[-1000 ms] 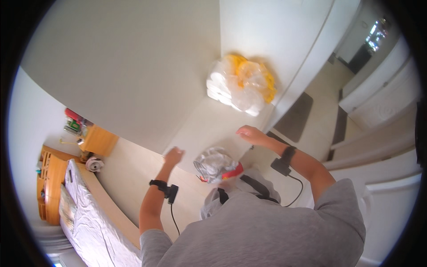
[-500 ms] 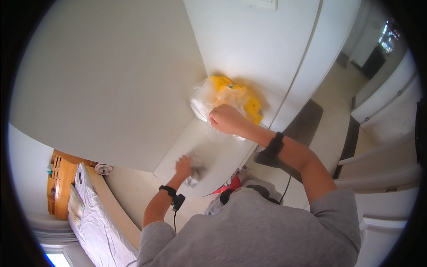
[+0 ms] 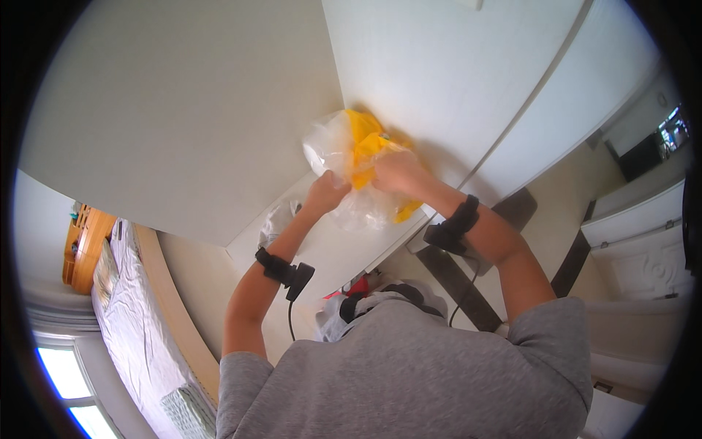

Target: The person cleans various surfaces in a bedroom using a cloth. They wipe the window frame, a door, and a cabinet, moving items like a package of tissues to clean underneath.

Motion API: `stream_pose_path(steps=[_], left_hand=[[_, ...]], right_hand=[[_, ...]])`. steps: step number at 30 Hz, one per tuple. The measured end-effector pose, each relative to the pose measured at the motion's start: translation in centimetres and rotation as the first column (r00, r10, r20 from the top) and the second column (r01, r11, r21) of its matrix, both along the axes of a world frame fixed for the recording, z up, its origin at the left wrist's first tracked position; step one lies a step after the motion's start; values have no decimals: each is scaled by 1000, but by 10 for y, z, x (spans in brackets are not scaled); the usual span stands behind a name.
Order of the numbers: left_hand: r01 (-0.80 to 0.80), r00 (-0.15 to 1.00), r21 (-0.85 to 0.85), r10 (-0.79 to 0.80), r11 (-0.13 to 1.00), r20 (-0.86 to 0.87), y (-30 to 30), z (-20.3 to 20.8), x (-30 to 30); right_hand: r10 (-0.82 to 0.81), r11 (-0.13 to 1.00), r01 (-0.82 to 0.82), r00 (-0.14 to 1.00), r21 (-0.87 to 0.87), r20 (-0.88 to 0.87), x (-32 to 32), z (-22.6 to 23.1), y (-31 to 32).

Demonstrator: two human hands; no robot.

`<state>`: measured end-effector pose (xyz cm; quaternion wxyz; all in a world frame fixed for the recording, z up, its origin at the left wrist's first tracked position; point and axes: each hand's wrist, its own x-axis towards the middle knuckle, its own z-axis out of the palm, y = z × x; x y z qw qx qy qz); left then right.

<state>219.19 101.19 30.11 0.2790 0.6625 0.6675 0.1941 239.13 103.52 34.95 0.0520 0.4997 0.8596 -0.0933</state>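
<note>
A pile of clear plastic bags (image 3: 327, 143) and a yellow plastic bag (image 3: 363, 130) sits against the inner corner of a white shelf (image 3: 344, 252). My left hand (image 3: 327, 194) is closed on the edge of the clear plastic at the pile's near left side. To its right, my right hand (image 3: 401, 174) has its fingers curled into the pile, closed on plastic; its fingertips are partly hidden, and whether it grips yellow or clear plastic is hard to tell. A crumpled whitish-grey bag (image 3: 278, 222) lies on the shelf beside my left forearm.
A grey panel (image 3: 190, 110) rises on the left and a white panel (image 3: 439, 80) at the back right. Below the shelf's front edge something red (image 3: 356, 286) shows. A bed (image 3: 139, 307) stands at the left, and a dark mat (image 3: 461, 289) lies on the floor.
My left hand has left the crumpled whitish-grey bag and moved up and right to the pile. My right hand has shifted slightly right and up into the plastic. The view has turned somewhat.
</note>
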Motion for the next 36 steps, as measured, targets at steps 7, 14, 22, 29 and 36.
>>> stream_pose_path(steps=[7,14,22,29,36], left_hand=[[-54,986,251,12,966,167,-7,68,13],[-27,959,290,-58,957,279,-22,78,13],[-23,881,215,-82,976,466,-21,42,-33],[-246,683,84,111,966,721,-29,-88,-161],[-188,967,-46,177,981,-182,-65,-296,-182]], right_hand=[[-31,994,17,992,-112,-125,1,-14,33],[44,998,-53,976,-36,-214,-19,-25,90],[228,960,-82,783,267,-579,-38,-27,89],[-9,985,113,786,130,-619,-28,-17,34],[-60,821,408,757,399,-651,-9,-46,-43]])
